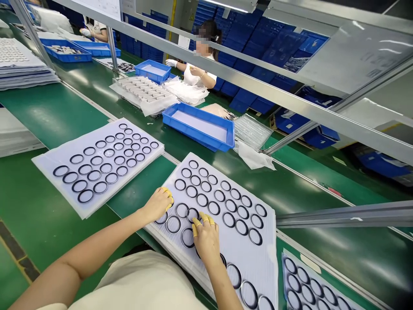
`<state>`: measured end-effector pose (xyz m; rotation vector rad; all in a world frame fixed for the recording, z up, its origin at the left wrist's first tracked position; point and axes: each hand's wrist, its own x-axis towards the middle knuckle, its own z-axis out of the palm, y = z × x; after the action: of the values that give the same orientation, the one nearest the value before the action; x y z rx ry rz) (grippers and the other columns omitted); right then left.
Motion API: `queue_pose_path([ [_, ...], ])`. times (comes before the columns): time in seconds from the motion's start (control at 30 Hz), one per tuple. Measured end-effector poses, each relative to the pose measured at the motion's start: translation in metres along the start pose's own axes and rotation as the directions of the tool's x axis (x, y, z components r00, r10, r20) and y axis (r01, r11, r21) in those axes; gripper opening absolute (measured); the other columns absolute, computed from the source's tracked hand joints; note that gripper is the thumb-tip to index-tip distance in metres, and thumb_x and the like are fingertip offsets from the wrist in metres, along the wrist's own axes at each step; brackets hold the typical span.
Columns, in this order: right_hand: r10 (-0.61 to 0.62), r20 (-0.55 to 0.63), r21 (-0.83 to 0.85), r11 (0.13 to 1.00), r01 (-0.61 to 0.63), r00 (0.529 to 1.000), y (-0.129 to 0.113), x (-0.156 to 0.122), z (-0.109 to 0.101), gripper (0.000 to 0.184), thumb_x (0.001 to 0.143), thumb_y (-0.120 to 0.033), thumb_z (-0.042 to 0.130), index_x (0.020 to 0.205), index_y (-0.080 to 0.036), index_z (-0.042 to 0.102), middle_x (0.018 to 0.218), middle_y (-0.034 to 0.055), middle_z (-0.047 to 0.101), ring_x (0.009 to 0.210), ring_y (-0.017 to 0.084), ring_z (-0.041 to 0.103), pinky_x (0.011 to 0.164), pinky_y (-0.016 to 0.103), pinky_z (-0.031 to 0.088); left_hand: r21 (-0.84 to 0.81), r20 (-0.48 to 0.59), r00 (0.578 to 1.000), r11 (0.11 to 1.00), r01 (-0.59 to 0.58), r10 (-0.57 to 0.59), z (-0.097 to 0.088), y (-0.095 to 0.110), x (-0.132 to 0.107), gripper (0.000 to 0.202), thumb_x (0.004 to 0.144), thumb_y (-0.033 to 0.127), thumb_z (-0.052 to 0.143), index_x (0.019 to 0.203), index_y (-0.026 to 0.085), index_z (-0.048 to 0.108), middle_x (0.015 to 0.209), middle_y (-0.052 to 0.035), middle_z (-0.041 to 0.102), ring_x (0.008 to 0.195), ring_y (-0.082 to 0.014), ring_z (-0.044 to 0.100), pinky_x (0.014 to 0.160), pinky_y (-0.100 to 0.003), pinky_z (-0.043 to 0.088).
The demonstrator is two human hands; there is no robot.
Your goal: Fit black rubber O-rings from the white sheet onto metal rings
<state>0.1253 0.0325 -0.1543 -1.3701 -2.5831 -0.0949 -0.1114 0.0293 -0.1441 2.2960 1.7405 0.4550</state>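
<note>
Two hands | left hand (158,204) fingers released | right hand (206,241) fingers unclear, on black ring (188,212)

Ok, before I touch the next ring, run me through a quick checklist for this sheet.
Yellow finger cots on the left hand: ok, worn.
Yellow finger cots on the right hand: ok, worn.
Black rings on the white sheet: ok, in neat rows.
Rings under the hands: cannot tell, hidden.
Ring surfaces free of dirt or scratches: cannot tell, too small to see.
Sheet apart from the neighbouring ring sheet: ok, green belt shows between them.
</note>
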Motion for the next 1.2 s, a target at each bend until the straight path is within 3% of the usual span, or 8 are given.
queue_pose_path([
  [0.2,0.004,0.013,0.006,1.000,-0.004,1.000,0.001,-0.004,0.002,0.017,0.086,-0.018,0.057,0.091,-0.017,0.073,0.117,0.0200,0.065,0.113,0.036,0.054,0.085,0.047,0.044,-0.034,0.028,0.987,0.987,-0.160,0.161,0.014,0.020,0.008,0.013,0.085,0.029,0.063,0.085,0.019,0.070,0.103,-0.0088,0.062,0.111,-0.0260,0.047,0.094,-0.038,0.036],
  [0.33,0.006,-0.024,0.017,1.000,-0.006,1.000,0.001,-0.005,0.004,0.015,0.086,-0.020,0.058,0.085,-0.016,0.073,0.114,0.0194,0.066,0.111,0.036,0.055,0.082,0.046,0.044,-0.018,0.009,0.992,0.992,-0.125,0.125,0.016,0.014,0.014,0.012,0.084,0.025,0.063,0.080,0.015,0.069,0.098,-0.0115,0.062,0.109,-0.0284,0.048,0.092,-0.041,0.036],
  [0.47,0.060,-0.125,0.049,0.997,-0.055,0.990,0.015,-0.014,0.003,0.021,0.090,-0.025,0.052,0.093,-0.017,0.072,0.112,0.0170,0.067,0.108,0.032,0.056,0.082,0.044,0.045,-0.006,-0.011,0.996,0.996,-0.085,0.085,0.003,0.001,0.009,0.010,0.083,0.023,0.063,0.087,0.016,0.069,0.106,-0.0108,0.061,0.111,-0.0276,0.048,0.094,-0.040,0.036],
  [0.6,0.216,-0.250,0.056,0.976,-0.208,0.944,0.051,-0.057,-0.010,0.033,0.094,-0.035,0.044,0.092,-0.015,0.070,0.106,0.0181,0.066,0.100,0.032,0.058,0.076,0.044,0.047,0.007,-0.012,1.000,1.000,-0.001,0.001,-0.010,-0.011,-0.008,0.012,0.085,0.025,0.060,0.086,0.016,0.068,0.102,-0.0120,0.061,0.106,-0.0295,0.050,0.090,-0.043,0.039],
  [0.7,0.273,-0.259,0.030,0.961,-0.275,0.926,0.065,-0.100,-0.023,0.036,0.095,-0.037,0.041,0.088,-0.015,0.069,0.103,0.0180,0.066,0.097,0.032,0.059,0.073,0.045,0.047,0.005,0.011,0.999,0.999,0.037,-0.037,-0.010,-0.020,-0.018,0.014,0.082,0.028,0.062,0.081,0.016,0.068,0.100,-0.0133,0.062,0.106,-0.0327,0.050,0.088,-0.046,0.040],
  [0.83,0.233,-0.174,0.005,0.972,-0.236,0.957,0.050,-0.132,-0.030,0.028,0.093,-0.031,0.046,0.089,-0.018,0.070,0.106,0.0162,0.066,0.103,0.032,0.059,0.075,0.044,0.048,0.004,0.029,0.999,0.999,0.041,-0.041,-0.004,-0.025,-0.019,0.014,0.082,0.027,0.059,0.080,0.017,0.069,0.102,-0.0125,0.063,0.104,-0.0319,0.052,0.087,-0.045,0.042],
  [1.0,0.193,-0.125,0.000,0.981,-0.195,0.973,0.029,-0.131,-0.022,0.019,0.089,-0.018,0.052,0.087,-0.019,0.070,0.109,0.0152,0.067,0.111,0.034,0.056,0.081,0.046,0.046,0.013,0.020,0.999,1.000,0.028,-0.028,-0.001,-0.021,-0.012,0.020,0.085,0.021,0.051,0.084,0.018,0.070,0.105,-0.0115,0.064,0.104,-0.0298,0.053,0.089,-0.044,0.043],
  [1.2,0.157,-0.188,-0.005,0.987,-0.160,0.970,0.029,-0.133,-0.019,0.024,0.090,-0.010,0.045,0.080,-0.018,0.065,0.103,0.0144,0.068,0.108,0.035,0.058,0.076,0.044,0.045,0.007,-0.006,0.998,0.998,0.057,-0.057,-0.001,-0.019,-0.010,0.020,0.086,0.024,0.052,0.089,0.018,0.071,0.107,-0.0120,0.064,0.107,-0.0315,0.052,0.088,-0.045,0.045],
])
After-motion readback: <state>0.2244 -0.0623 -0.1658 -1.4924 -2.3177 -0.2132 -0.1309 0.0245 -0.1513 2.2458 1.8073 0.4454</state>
